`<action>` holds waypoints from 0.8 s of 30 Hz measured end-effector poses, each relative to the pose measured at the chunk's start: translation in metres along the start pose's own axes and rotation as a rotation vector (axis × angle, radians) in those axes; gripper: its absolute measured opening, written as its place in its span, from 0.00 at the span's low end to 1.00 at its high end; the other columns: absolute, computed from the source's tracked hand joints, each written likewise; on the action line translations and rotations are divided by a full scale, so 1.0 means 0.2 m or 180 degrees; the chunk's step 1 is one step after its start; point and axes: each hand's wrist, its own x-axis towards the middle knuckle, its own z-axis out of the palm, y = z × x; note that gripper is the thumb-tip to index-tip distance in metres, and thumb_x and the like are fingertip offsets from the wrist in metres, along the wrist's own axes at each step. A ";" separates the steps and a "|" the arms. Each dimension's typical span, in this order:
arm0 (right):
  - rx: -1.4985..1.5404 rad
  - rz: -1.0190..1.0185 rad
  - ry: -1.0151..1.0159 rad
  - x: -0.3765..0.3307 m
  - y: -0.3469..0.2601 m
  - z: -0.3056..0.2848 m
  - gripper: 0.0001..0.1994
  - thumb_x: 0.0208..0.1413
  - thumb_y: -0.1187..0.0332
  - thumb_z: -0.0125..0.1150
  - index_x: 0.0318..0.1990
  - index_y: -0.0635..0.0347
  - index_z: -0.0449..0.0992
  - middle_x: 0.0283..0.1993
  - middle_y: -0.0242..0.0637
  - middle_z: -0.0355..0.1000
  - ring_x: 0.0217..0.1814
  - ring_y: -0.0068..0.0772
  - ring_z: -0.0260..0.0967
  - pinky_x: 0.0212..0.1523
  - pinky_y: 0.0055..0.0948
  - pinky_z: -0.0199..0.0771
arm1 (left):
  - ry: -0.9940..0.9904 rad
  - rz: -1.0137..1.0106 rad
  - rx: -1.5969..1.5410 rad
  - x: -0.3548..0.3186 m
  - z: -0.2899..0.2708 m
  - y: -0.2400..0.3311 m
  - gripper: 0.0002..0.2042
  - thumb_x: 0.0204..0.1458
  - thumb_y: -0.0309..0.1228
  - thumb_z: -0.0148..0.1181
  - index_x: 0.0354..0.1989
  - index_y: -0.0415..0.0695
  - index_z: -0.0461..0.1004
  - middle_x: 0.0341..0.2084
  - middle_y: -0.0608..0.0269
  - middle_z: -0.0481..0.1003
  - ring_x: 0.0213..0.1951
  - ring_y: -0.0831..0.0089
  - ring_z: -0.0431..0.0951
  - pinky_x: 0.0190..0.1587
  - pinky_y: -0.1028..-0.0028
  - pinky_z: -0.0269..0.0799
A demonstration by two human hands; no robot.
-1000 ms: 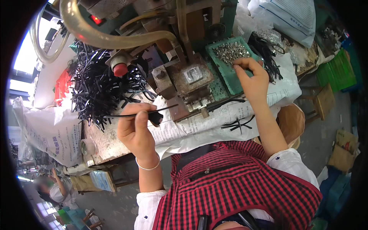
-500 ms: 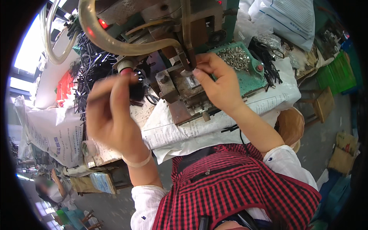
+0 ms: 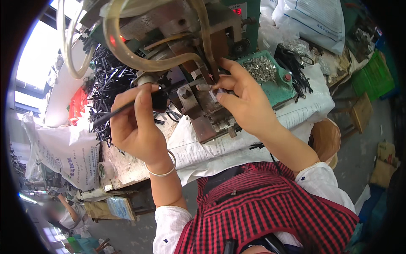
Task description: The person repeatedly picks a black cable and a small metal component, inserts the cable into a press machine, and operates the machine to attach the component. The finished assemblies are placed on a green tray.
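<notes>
At nine o'clock in the view, the left hand is pinching a black strip between thumb and curled fingers. The strip is looking slim, matte and nearly straight, slanting from eight toward two o'clock, its upper end merging with dark parts behind. At two o'clock, the right hand is holding its thumb and a bent finger nearly together at a metal fixture; whether they are gripping anything, I cannot tell.
</notes>
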 end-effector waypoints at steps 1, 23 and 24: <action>-0.0069 0.0084 -0.0036 0.00 -0.01 -0.01 0.30 0.60 0.79 0.58 0.71 0.68 0.59 0.41 0.37 0.81 0.54 0.29 0.74 0.59 0.30 0.70 | -0.0056 -0.0013 -0.0028 -0.02 -0.01 -0.01 0.02 0.61 0.18 0.62 0.39 0.32 0.77 0.35 0.51 0.82 0.38 0.70 0.81 0.46 0.75 0.75; -0.0722 0.0233 -0.0409 0.00 -0.08 -0.09 0.39 0.55 0.82 0.62 0.75 0.71 0.52 0.51 0.43 0.79 0.60 0.32 0.74 0.70 0.31 0.62 | -0.0274 0.0148 0.0069 -0.13 0.01 0.02 0.03 0.55 0.15 0.63 0.35 0.34 0.78 0.32 0.51 0.82 0.34 0.65 0.83 0.40 0.70 0.80; -0.1166 0.0371 -0.0606 -0.01 -0.17 -0.11 0.38 0.54 0.82 0.61 0.74 0.67 0.56 0.59 0.44 0.75 0.63 0.33 0.72 0.69 0.32 0.64 | -0.0667 0.0814 0.0241 -0.18 0.04 -0.01 0.05 0.52 0.15 0.65 0.35 0.35 0.78 0.32 0.51 0.82 0.35 0.61 0.84 0.40 0.69 0.81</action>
